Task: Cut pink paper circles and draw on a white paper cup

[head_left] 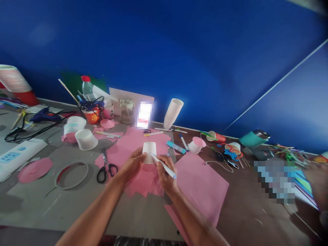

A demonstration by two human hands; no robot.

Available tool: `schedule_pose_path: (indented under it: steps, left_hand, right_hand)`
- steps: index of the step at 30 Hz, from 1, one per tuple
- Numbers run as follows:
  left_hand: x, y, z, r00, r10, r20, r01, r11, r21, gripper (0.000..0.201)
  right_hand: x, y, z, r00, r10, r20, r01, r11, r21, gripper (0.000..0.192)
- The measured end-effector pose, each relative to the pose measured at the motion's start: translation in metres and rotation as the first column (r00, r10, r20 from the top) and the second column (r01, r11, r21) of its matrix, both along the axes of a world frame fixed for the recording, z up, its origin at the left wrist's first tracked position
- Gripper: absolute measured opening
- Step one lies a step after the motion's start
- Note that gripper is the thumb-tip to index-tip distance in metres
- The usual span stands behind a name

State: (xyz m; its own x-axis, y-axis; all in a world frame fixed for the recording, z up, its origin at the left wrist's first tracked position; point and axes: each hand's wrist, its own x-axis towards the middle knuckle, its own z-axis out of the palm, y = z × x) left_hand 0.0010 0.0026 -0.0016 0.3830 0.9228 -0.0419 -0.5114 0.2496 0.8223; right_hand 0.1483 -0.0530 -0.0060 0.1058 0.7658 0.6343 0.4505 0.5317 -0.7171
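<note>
A small white paper cup (149,150) is gripped at its left side by my left hand (137,160). My right hand (167,172) is closed round a white marker pen (167,169) with a pale blue end, its tip against or very close to the cup's right side. Under both hands lie cut pieces of pink paper (130,145). To the right of my right hand is a larger pink sheet (198,186). Black-handled scissors (105,169) rest left of my left hand. A blue glue stick (176,147) lies just beyond the right hand.
On the left are a tape roll (85,176), white cups (86,139) and a power strip (20,159). A glass jar (127,111) and a leaning stack of white cups (174,112) stand by the blue wall (159,48). A teal flask (252,138) and another person's hand (317,179) are at right.
</note>
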Motion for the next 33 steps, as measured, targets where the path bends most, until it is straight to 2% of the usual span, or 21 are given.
schedule_pose_path:
  steps: [14,19,29,33]
  left_hand:
    - [0.0001,0.0001,-0.0011,1.0,0.0,-0.004,0.0,1.0,0.001,0.043]
    - [0.001,0.0,-0.0006,1.0,0.026,0.001,-0.026,1.0,-0.009,0.044]
    - [0.0004,0.0003,-0.0003,1.0,0.021,-0.007,-0.021,1.0,-0.007,0.037]
    - [-0.0003,0.0013,-0.0031,1.0,0.001,0.008,-0.001,1.0,0.0,0.037]
  right_hand:
    - [0.0009,0.0002,-0.0003,0.999,0.002,0.037,-0.002,1.0,0.007,0.015]
    - [0.0023,-0.0009,-0.0009,0.999,0.014,0.038,-0.013,1.0,-0.027,0.016]
    - [0.0059,-0.0003,-0.0005,0.995,0.094,-0.018,-0.094,0.995,-0.039,0.016]
    - [0.0057,-0.0011,-0.0003,0.991,0.06,-0.119,-0.07,0.994,-0.082,0.018]
